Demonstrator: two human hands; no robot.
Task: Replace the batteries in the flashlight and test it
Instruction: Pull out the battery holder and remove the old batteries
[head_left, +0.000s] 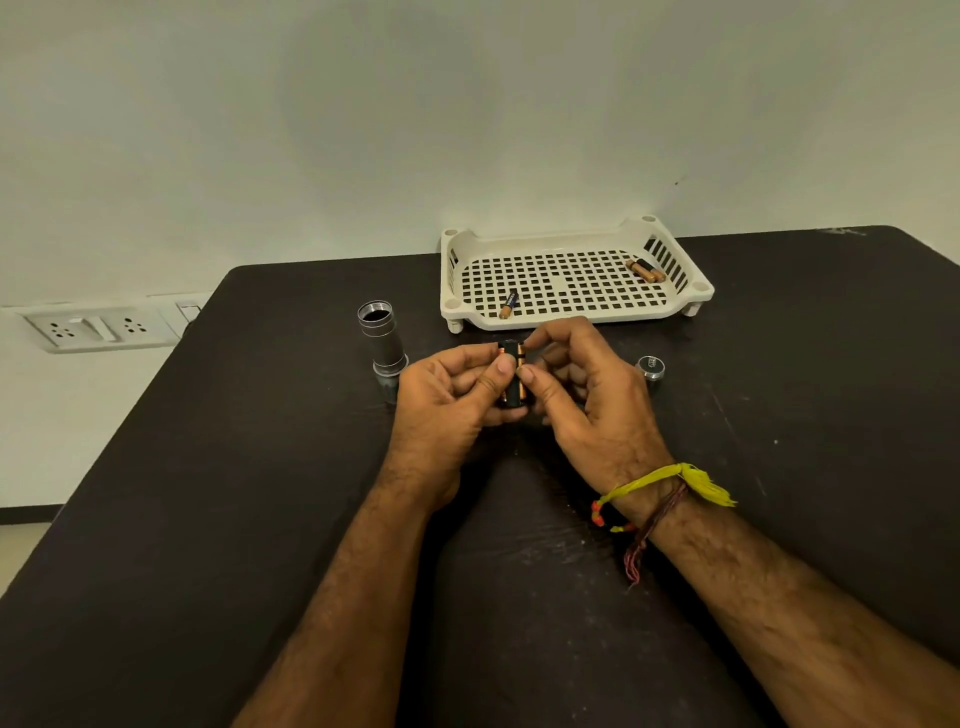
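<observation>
Both hands are working the battery holder (511, 376) just in front of the tray (571, 317): the left hand (447, 400) is gripping it, the right hand (582, 395) is pinching a cell. Seating each cell by polarity looks wise; the flashlight (383, 343) is standing left of the tray.

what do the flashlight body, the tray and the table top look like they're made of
Flashlight body: likely metal, silver-grey with a dull sheen, ridged bands and threads at its open end.
Tray: cream plastic by the look, moulded with a grid of holes and small feet.
Table: dark, matte surface with pale scuffs; material unclear, perhaps laminate.
</observation>
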